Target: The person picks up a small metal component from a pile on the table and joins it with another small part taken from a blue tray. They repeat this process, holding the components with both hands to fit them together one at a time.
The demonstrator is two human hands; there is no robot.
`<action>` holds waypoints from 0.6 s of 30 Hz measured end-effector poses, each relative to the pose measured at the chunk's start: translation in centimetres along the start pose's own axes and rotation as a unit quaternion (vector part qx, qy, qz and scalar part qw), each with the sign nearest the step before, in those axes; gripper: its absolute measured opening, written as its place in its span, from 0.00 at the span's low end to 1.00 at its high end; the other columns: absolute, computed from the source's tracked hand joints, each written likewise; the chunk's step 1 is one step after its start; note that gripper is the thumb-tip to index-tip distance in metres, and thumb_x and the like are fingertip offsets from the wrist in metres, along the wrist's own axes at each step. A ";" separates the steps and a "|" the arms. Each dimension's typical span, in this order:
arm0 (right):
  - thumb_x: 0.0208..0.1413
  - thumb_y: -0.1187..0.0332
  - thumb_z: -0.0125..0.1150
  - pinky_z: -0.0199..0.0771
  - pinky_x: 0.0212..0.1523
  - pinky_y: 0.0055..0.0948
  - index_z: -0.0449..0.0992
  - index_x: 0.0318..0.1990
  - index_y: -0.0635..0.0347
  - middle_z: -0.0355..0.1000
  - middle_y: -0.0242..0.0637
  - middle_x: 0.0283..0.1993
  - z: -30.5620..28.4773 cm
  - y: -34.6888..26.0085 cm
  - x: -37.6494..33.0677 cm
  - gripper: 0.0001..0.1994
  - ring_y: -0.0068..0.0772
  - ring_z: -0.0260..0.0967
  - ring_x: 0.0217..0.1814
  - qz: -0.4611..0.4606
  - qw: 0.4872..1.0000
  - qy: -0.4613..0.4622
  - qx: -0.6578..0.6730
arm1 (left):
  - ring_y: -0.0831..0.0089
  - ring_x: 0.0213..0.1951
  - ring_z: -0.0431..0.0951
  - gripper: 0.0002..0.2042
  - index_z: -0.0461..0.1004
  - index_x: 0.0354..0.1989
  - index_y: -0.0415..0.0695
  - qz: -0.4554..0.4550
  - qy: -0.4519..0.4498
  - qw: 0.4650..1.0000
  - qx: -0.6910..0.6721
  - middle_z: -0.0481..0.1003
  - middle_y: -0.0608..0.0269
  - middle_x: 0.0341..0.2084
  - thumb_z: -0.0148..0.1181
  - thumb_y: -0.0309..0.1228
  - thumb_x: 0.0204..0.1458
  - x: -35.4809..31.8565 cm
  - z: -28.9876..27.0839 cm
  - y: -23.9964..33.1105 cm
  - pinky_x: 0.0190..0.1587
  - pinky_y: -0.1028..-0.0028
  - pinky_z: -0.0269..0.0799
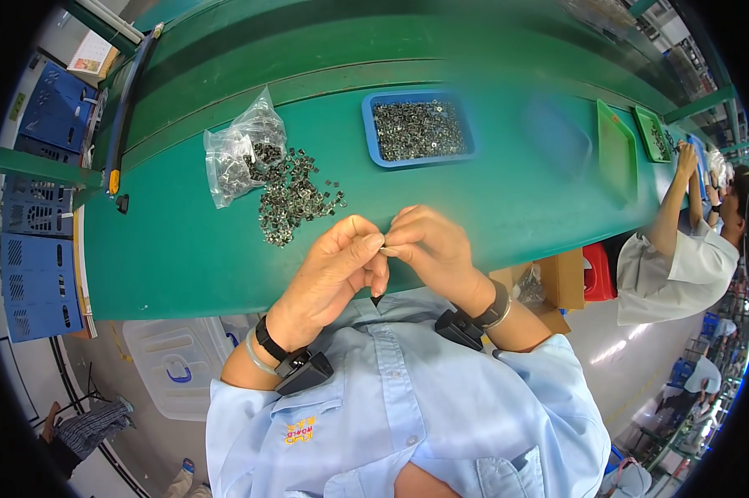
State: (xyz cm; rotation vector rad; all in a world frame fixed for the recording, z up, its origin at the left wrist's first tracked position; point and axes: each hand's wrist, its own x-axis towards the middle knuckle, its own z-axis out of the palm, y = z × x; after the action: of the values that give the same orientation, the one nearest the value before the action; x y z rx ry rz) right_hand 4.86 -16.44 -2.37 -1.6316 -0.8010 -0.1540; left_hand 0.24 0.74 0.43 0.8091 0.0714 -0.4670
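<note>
My left hand (331, 270) and my right hand (438, 253) meet at the fingertips above the near edge of the green bench. Both are closed in a pinch around something tiny between them, mostly hidden by the fingers. A small dark pointed tip (377, 300) shows below the left fingers; I cannot tell what it belongs to. Just beyond my left hand lies a loose pile of small dark-and-silver metal parts (289, 203). It spills from a clear plastic bag (233, 158). Farther off, a blue tray (369, 133) holds many small metal pieces.
A green tray (617, 153) and a smaller green tray (653, 133) stand to the right, near a co-worker (673, 274) at the same bench. Cardboard boxes (561, 282) sit below the edge. A clear lidded bin (171, 365) and blue crates (38, 274) are at left.
</note>
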 end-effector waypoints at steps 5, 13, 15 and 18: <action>0.46 0.76 0.65 0.70 0.35 0.29 0.74 0.33 0.56 0.71 0.31 0.30 -0.3 0.2 0.5 0.07 0.31 0.69 0.34 -0.024 1.000 -0.003 -0.003 | 0.77 0.24 0.71 0.11 0.68 0.35 0.43 -0.008 0.003 1.000 -0.029 0.73 0.63 0.26 0.49 0.38 0.61 0.1 0.0 0.2 0.27 0.75 0.67; 0.46 0.76 0.65 0.70 0.36 0.30 0.74 0.33 0.56 0.71 0.32 0.31 0.0 0.1 0.7 0.08 0.33 0.69 0.33 -0.023 0.999 -0.007 -0.038 | 0.75 0.23 0.71 0.10 0.67 0.35 0.43 -0.027 -0.005 0.999 -0.027 0.72 0.62 0.23 0.48 0.37 0.61 0.2 -0.6 0.2 0.26 0.74 0.67; 0.45 0.76 0.65 0.70 0.35 0.30 0.74 0.33 0.56 0.71 0.32 0.31 0.1 0.2 0.7 0.08 0.33 0.69 0.33 -0.022 0.999 -0.009 -0.042 | 0.77 0.24 0.71 0.10 0.68 0.35 0.43 -0.026 -0.007 0.999 -0.027 0.73 0.63 0.25 0.48 0.37 0.61 0.2 -0.8 0.2 0.27 0.76 0.67; 0.45 0.77 0.65 0.71 0.35 0.29 0.73 0.34 0.57 0.71 0.33 0.31 -0.1 0.5 0.6 0.08 0.32 0.70 0.34 -0.015 0.998 -0.023 -0.049 | 0.77 0.24 0.71 0.09 0.68 0.38 0.43 -0.025 -0.012 0.999 -0.027 0.73 0.64 0.25 0.49 0.36 0.61 0.4 -1.2 -0.1 0.27 0.76 0.68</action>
State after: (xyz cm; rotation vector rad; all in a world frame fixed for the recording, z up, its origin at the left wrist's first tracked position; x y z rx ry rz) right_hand 5.63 -16.26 -2.43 -1.7213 -0.8639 -0.1800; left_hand 0.67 1.38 -0.52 0.7498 0.0824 -0.5196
